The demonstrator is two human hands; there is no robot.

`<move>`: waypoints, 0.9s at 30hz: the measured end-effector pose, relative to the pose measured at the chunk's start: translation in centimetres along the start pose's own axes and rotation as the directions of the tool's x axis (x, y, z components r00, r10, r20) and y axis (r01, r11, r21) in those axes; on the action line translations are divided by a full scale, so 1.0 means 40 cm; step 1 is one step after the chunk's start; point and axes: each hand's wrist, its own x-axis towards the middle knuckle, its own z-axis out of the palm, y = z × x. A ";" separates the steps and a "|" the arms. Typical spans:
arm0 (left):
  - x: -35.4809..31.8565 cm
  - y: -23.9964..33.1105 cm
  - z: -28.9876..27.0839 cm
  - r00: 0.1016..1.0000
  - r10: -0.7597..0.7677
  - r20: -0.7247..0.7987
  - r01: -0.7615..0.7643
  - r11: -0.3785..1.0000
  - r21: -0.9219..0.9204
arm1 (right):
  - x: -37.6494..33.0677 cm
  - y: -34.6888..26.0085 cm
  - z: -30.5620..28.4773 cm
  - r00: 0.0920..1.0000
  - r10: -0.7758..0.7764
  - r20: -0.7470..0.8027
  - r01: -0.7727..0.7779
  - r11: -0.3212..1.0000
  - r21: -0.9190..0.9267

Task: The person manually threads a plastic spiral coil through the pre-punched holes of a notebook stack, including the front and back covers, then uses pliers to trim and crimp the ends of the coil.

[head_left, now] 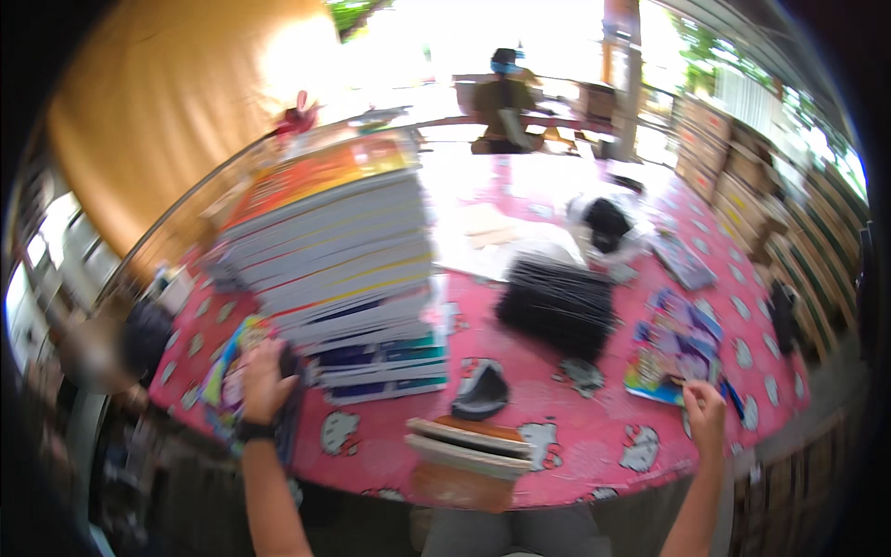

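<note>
At the table's left, my left hand (264, 382) lies with its fingers spread over a pile of colourful plastic packets (223, 376), which it partly hides. A dark band is round that wrist. On the right, my right hand (706, 413) is closed in a pinch at the lower edge of a purple-and-blue printed packet (676, 348), which lies on the table. A thin blue object (732, 399) lies beside those fingers. Just right of my left hand rises a tall stack of books (343, 260) with orange covers on top. Motion blur softens the details.
Before me on the pink patterned table (371, 455) stands a brown holder (469, 464), with a black-and-grey object (481, 390) behind it. Farther back are a black stack (557, 306) and a plastic bag (608, 227). Cardboard boxes (733, 167) line the right; a person (506, 102) sits beyond.
</note>
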 end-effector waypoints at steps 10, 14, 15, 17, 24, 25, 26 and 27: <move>-0.138 0.092 -0.085 0.764 -0.314 -0.564 0.060 0.905 -0.422 | 0.147 0.290 -0.044 0.925 0.305 -0.226 -0.368 0.867 -0.335; -0.236 0.423 -0.132 0.798 -0.372 -0.474 -0.047 0.746 -0.665 | 0.176 0.258 -0.024 0.902 0.377 -0.209 -0.431 0.793 -0.431; -0.241 0.482 -0.143 0.802 -0.380 -0.460 -0.056 0.720 -0.692 | 0.178 0.259 -0.026 0.895 0.390 -0.218 -0.447 0.768 -0.458; -0.254 0.538 -0.157 0.809 -0.397 -0.434 -0.070 0.668 -0.741 | 0.195 0.261 -0.032 0.873 0.456 -0.172 -0.478 0.733 -0.483; -0.256 0.572 -0.172 0.751 -0.485 -0.448 -0.127 0.560 -0.819 | 0.220 0.264 -0.045 0.860 0.489 -0.146 -0.476 0.665 -0.576; -0.259 0.578 -0.175 0.739 -0.494 -0.458 -0.136 0.556 -0.820 | 0.218 0.266 -0.039 0.863 0.483 -0.151 -0.474 0.667 -0.575; -0.260 0.585 -0.180 0.727 -0.503 -0.467 -0.145 0.553 -0.821 | 0.216 0.268 -0.034 0.865 0.477 -0.155 -0.472 0.668 -0.575; -0.264 0.587 -0.181 0.715 -0.511 -0.477 -0.155 0.549 -0.821 | 0.213 0.271 -0.032 0.868 0.471 -0.160 -0.470 0.669 -0.576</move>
